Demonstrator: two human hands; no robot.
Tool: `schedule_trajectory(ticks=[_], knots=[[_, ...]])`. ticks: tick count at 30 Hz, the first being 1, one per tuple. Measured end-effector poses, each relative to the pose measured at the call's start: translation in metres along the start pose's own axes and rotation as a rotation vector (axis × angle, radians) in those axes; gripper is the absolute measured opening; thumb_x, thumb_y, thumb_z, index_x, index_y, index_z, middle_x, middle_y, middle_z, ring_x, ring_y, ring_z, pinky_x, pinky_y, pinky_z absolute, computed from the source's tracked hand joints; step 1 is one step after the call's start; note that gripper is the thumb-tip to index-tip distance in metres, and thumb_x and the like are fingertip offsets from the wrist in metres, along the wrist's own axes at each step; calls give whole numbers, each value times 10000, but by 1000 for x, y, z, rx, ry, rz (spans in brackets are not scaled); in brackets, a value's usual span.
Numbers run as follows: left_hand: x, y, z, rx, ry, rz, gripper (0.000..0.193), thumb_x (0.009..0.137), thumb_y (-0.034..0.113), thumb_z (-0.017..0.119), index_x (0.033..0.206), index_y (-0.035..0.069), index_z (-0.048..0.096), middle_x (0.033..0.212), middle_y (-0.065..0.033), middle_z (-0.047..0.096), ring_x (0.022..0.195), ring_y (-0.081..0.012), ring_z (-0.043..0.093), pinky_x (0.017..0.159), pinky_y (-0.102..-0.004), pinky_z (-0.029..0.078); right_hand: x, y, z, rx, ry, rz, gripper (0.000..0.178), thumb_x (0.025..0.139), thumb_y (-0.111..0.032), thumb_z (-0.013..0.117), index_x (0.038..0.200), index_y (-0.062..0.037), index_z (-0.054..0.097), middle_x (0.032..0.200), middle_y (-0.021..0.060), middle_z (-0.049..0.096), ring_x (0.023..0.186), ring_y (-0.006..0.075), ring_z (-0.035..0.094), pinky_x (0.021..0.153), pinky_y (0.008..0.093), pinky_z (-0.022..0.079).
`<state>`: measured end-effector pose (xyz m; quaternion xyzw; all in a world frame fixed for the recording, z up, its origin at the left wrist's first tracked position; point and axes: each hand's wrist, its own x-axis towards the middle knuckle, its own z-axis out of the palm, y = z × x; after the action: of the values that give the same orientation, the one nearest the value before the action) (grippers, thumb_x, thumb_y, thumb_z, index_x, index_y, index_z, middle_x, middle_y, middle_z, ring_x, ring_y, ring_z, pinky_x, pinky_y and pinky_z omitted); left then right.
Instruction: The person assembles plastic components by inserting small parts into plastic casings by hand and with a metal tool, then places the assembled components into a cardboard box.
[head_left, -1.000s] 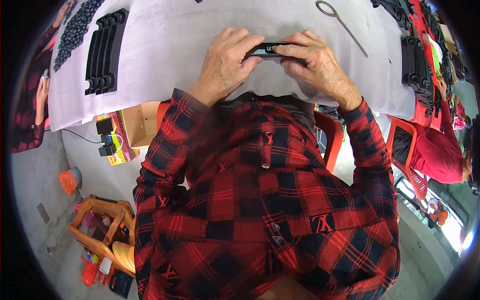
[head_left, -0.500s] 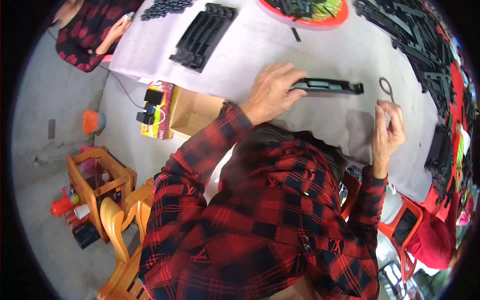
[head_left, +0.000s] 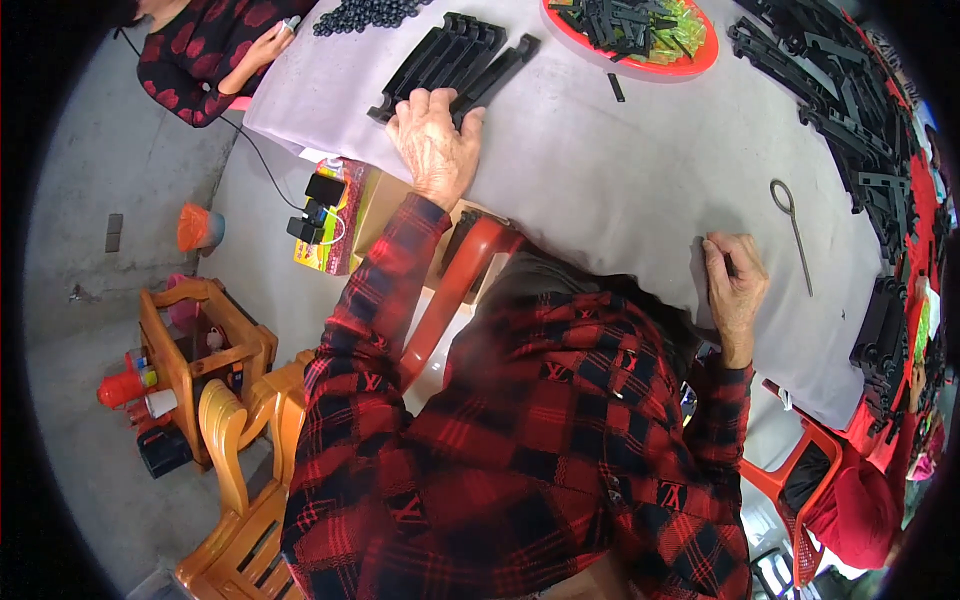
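Note:
My left hand point(head_left: 437, 145) is closed over the near end of a long black plastic part point(head_left: 505, 70). That part lies slightly askew along the right side of a row of similar black parts point(head_left: 440, 58). Its near end is hidden under my fingers. My right hand point(head_left: 736, 285) rests by the table's near edge, fingers curled in, with nothing visible in them. To its right a thin metal rod with a looped end point(head_left: 794, 225) lies on the cloth, apart from the hand.
A red tray point(head_left: 705, 55) of small black and yellow-green pieces stands at the far side, a small black strip point(head_left: 616, 88) near it. Black round pieces point(head_left: 365, 14) lie far left. Black parts point(head_left: 840, 95) pile along the right. A co-worker's hand point(head_left: 272, 45) is far left.
My left hand has carried the long black part leftward to the row. My right hand has moved down and left, away from the looped rod, which now shows whole.

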<state>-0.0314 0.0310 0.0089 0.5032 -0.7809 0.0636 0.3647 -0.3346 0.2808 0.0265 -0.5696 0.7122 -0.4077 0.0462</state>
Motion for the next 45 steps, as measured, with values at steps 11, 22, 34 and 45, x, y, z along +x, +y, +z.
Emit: schedule_trajectory(ticks=[11, 22, 34, 45], knots=[[-4, -8, 2, -14, 64, -100, 539, 863, 399, 736, 1236, 46, 575, 1177, -204, 528, 1126, -396, 483, 986, -515, 385, -2, 5, -3, -17, -45, 43, 54, 890, -52, 737, 926, -14, 726, 863, 89, 692, 782, 205, 643, 741, 313, 512], [9, -52, -7, -373, 332, -481, 796, 959, 458, 630, 1501, -54, 353, 1487, -352, 357, 1396, -464, 348, 1192, -498, 233, -2, 1, -1, -111, -78, 40, 56, 887, -56, 746, 935, -31, 730, 851, 59, 673, 794, 182, 643, 727, 301, 507], [23, -42, 26, -509, 469, -546, 710, 1020, 488, 501, 1441, -56, 325, 1321, -257, 343, 1221, -367, 432, 1081, -453, 356, 2, -6, -2, -114, -76, 92, 86, 863, -79, 753, 940, -45, 733, 831, 54, 642, 769, 184, 608, 729, 313, 498], [37, -46, 11, -509, 532, -525, 640, 985, 322, 595, 1417, -73, 334, 1300, -283, 358, 1233, -414, 419, 1096, -508, 326, 1, -6, -3, -64, -81, 89, 111, 848, -57, 746, 954, -28, 732, 813, 61, 624, 746, 183, 596, 713, 313, 488]])
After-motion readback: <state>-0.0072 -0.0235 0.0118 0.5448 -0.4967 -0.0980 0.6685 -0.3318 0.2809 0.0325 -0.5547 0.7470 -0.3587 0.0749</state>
